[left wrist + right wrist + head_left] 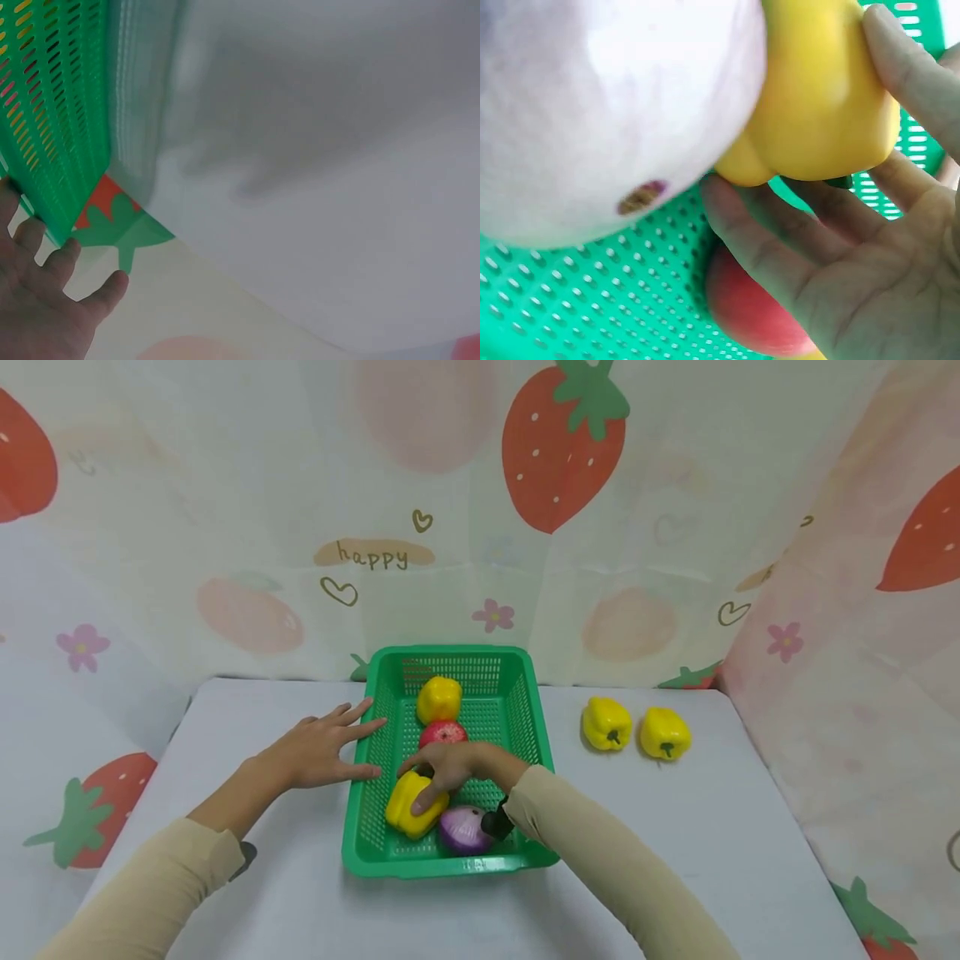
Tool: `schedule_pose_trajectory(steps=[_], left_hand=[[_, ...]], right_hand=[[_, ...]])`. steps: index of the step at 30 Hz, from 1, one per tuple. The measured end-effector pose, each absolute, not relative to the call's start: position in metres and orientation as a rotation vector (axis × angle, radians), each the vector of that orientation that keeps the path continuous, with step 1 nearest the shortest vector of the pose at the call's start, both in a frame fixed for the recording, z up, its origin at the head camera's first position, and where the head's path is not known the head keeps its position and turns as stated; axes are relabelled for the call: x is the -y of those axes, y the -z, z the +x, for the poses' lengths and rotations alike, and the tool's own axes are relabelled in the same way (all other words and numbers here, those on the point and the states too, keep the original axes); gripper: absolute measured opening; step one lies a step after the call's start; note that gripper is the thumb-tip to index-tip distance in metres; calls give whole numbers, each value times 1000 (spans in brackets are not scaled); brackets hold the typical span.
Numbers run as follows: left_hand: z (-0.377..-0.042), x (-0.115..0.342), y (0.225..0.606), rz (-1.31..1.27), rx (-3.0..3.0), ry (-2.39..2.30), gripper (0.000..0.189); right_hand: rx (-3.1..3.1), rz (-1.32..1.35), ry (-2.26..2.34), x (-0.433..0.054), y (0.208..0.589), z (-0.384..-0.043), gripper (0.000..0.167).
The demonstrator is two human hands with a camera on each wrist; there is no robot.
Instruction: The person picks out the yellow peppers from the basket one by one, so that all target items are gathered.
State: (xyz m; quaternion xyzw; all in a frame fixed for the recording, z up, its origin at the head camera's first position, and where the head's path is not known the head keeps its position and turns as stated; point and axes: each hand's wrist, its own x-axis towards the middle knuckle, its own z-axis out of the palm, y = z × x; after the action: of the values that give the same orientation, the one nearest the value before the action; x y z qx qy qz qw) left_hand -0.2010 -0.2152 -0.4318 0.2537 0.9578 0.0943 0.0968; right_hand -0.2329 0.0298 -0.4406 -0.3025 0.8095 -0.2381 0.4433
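Note:
My right hand (447, 768) reaches into the green basket (448, 865) and grips a yellow bell pepper (408, 802) at the near left of it. In the right wrist view, the thumb lies along one side of this pepper and the fingers curve around the other. A purple onion (462, 832) sits right beside the pepper, large in the right wrist view (615, 112). Just beyond the hand is a round red fruit (443, 732), partly covered. My left hand (318, 752) has its fingers spread, with the fingertips at the basket's left rim.
Another yellow bell pepper (439, 699) lies at the far end of the basket. Two more, one at left (606, 723) and one at right (665, 733), rest on the white table (645, 827) right of the basket. A strawberry-print cloth (450, 585) hangs behind.

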Motion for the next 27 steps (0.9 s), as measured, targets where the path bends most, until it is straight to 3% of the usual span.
schedule_pose_trajectory(steps=[9,19,27], left_hand=[[-201,215,431,742,-2837,-285,79],[-202,216,433,754,-2843,-287,80],[-200,215,433,749,-2850,-289,83]], right_hand=[[-2019,-830,708,-49,412,-231,69],[-2023,-898,916,-92,381,-232,56],[-2163,-784,1040,-147,374,-232,65]])
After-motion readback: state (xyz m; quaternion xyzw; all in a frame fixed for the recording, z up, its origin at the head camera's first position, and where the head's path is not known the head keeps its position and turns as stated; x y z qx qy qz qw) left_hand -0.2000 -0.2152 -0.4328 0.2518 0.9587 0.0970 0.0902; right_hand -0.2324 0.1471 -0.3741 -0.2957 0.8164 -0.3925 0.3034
